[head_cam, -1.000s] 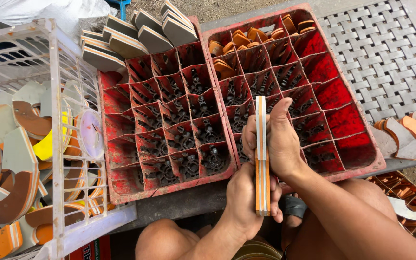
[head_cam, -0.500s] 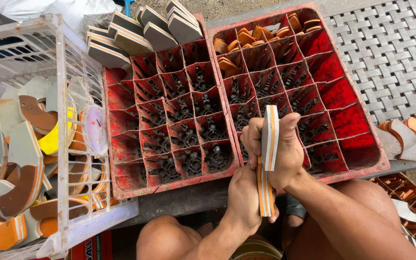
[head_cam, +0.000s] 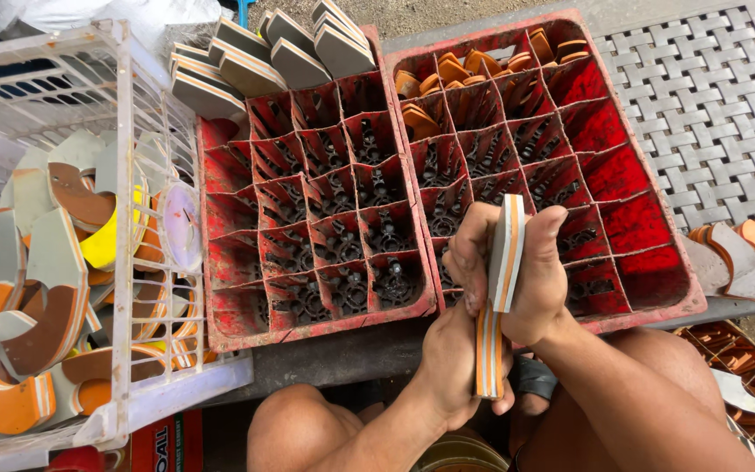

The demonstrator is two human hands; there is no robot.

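Observation:
Both my hands hold a layered grey-and-orange foam sole piece (head_cam: 505, 262), seen edge-on, over the near rim of the right red crate (head_cam: 657, 308). My right hand (head_cam: 517, 278) grips its upper part, which bends away to the right. My left hand (head_cam: 453, 367) clasps the lower part (head_cam: 488, 360) just above my knees. The left red crate (head_cam: 220, 218) lies beside it, with grey wedge-shaped foam pieces (head_cam: 255, 61) standing in its far cells. Orange foam pieces (head_cam: 469, 68) fill the far cells of the right crate.
A white plastic basket (head_cam: 133, 114) on the left holds several curved grey, brown, orange and yellow foam offcuts (head_cam: 45, 288). A grey woven mat (head_cam: 709, 96) lies at the right. Brown and orange sole pieces (head_cam: 749, 258) sit at the right edge, more below them.
The straight layered strip now splits in two. Its upper half has peeled away to the right under my right hand, while my left hand keeps the lower half.

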